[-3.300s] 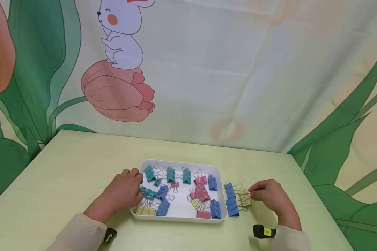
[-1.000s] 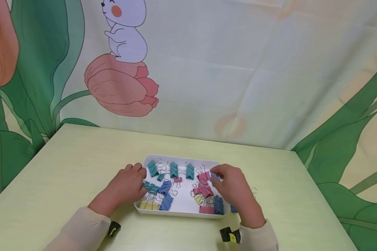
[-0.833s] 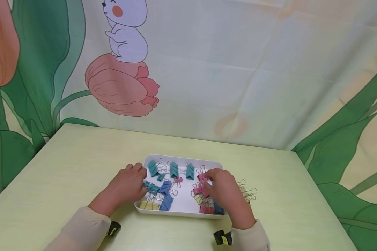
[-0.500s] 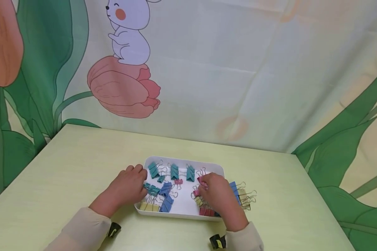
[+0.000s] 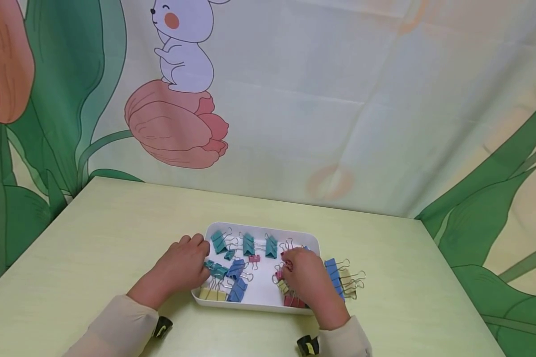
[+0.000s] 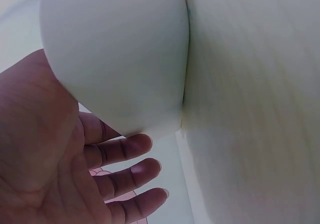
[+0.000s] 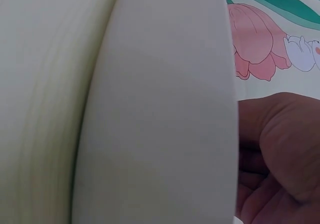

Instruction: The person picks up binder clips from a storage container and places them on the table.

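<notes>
Left hand (image 5: 180, 263) grips tray (image 5: 262, 291) at left edge, its wrist view alone showing 3 fingertips (image 6: 146, 168); right hand's (image 5: 306, 278) hold I cannot tell.

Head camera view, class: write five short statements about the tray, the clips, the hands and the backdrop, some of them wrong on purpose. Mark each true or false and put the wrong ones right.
1. The left hand is at the left end of the white tray. True.
2. Both hands are at that end. False: the right hand is over the tray's right part.
3. Three large teal clips lie along the tray's far side. True.
4. Every clip lies inside the tray. False: blue clips and at least one yellow clip lie on the table, to the right of the tray.
5. The backdrop shows a white rabbit on a pink flower. True.
</notes>
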The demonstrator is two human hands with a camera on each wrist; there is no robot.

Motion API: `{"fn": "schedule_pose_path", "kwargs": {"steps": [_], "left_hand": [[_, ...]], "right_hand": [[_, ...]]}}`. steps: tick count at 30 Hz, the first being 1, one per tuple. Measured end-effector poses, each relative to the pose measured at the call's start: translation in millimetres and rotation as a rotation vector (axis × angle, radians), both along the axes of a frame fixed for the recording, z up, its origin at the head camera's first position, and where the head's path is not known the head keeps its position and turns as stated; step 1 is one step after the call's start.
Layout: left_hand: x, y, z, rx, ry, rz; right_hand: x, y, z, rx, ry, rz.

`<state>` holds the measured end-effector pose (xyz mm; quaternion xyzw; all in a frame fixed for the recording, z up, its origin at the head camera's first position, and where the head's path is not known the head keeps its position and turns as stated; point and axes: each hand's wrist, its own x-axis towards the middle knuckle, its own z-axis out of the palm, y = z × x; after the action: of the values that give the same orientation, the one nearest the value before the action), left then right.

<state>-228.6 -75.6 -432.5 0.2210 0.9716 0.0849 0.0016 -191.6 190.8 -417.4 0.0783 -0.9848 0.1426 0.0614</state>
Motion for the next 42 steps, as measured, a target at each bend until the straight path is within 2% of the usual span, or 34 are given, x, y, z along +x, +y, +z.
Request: {"fn": "schedule_pose_path", "kwargs": {"steps": [8, 15, 26, 29, 34, 38, 42], "left_hand": [[-0.2, 0.4, -1.0, -0.005, -0.001, 0.002], [0.1, 0.7, -0.6, -0.004, -0.001, 0.007], [0.6, 0.6, -0.1, -0.004, -0.003, 0.004], [0.8, 0.8, 0.0, -0.006, -0.004, 0.002], [0.3, 1.2, 0.5, -0.005, -0.009, 0.005], [0.6, 1.3, 1.0, -0.005, -0.012, 0.007], [1.1, 1.0, 1.2, -0.002, -0.013, 0.005]], "right_hand": [[1.1, 1.0, 1.0, 0.021, 0.005, -0.028], [2.3, 5.2, 2.2, 0.031, 0.122, -0.030], [5.7, 8.2, 8.0, 0.034, 0.243, 0.014], [6.8, 8.7, 11.1, -0.015, 0.229, 0.010], [7.9, 11.8, 18.6, -0.186, 0.207, -0.019], [8.9, 17.6, 24.4, -0.307, 0.179, -0.071], [9.9, 25.5, 29.8, -0.384, 0.130, -0.138]]}}
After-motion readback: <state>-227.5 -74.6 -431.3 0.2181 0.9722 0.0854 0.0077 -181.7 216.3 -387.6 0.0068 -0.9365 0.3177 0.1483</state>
